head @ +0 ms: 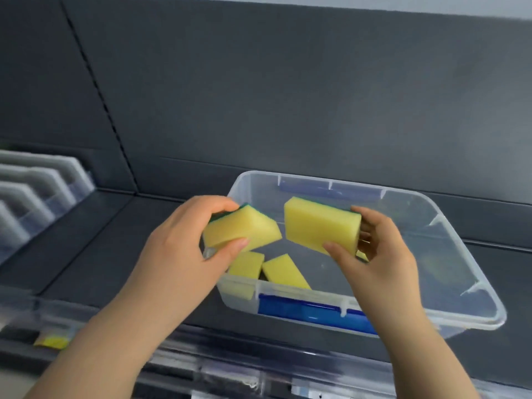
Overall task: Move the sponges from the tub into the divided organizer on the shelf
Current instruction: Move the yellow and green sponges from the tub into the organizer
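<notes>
Sponges in hand: two, one per hand, both lifted above the tub [449, 263] at centre frame.

- Left hand [184, 243] pinches the left sponge [239, 230], thumb on the near yellow face, fingers curled over the far green scrub side. The sponge is tilted, right corner down.
- Right hand [383, 254] grips the right sponge [319, 226] by its right end, thumb on the front face, fingers wrapped behind. It sits close to upright, broad yellow face toward the camera.
- The two held sponges are near each other at their inner corners but not touching.
- Two loose sponges [247, 264] lie on the tub floor at the near left corner. A yellow sliver shows behind the right hand, probably one more; can't confirm.
- Divided organizer [37, 191] is at the left edge of the frame, on the same dark shelf [115, 240], well apart from the tub. Its slots look narrow; their contents aren't readable from here.

Handling, my read: foam is very light, soft and compressible, not fragile and not slippery. A light pinch across the thickness is enough, and squeezing harder just deforms it. Gripping one end leaves the other end free to lead into a slot.

Pose: both forearms come up from the bottom of the frame, wrists roughly level and palms turned inward toward each other. Next move is probably a leftward carry to the organizer; the left hand has the shorter path.
</notes>
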`<state>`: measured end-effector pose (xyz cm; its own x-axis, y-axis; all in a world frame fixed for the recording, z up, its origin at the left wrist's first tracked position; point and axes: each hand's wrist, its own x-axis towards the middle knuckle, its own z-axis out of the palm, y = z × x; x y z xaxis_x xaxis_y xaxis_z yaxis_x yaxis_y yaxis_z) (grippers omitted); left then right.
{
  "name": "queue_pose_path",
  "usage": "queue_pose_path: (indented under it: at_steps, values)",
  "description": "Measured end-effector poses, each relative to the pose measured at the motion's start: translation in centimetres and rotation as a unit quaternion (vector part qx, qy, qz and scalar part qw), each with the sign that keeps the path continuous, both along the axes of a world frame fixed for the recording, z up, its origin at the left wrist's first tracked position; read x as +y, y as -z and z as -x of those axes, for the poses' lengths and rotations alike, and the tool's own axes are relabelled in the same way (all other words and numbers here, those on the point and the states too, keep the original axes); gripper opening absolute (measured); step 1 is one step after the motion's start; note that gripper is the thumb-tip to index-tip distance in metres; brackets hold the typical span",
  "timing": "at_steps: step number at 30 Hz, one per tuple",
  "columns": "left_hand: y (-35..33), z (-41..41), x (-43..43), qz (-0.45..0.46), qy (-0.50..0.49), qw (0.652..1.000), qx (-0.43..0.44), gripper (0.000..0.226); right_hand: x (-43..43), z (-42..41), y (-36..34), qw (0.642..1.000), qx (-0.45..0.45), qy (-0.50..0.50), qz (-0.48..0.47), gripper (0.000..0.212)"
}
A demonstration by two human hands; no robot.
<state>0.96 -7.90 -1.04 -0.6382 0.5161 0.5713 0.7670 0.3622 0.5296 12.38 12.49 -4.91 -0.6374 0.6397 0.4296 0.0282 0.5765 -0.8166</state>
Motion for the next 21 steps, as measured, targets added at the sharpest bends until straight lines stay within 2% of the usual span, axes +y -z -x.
queue_pose_path:
  at_steps: [6,10,16,21]
  values:
    - [0.0,1.7,-12.3,-0.011,-0.045,0.999,0.013,0.059,-11.7,3.3,-0.3,0.997,0.018,-0.070,0.014,0.047]
    - [1.0,2.5,-21.6,0.006,-0.092,0.995,0.036,0.048,-20.4,6.1,0.7,0.992,0.013,-0.127,0.018,0.051]
    - [3.3,3.3,-34.2,0.032,-0.161,0.986,0.015,0.040,-31.8,9.7,2.8,0.980,-0.011,-0.199,0.018,0.054]
    - [4.3,3.4,-40.9,0.024,-0.222,0.975,-0.007,0.043,-37.6,12.3,2.6,0.970,-0.028,-0.243,0.001,0.052]
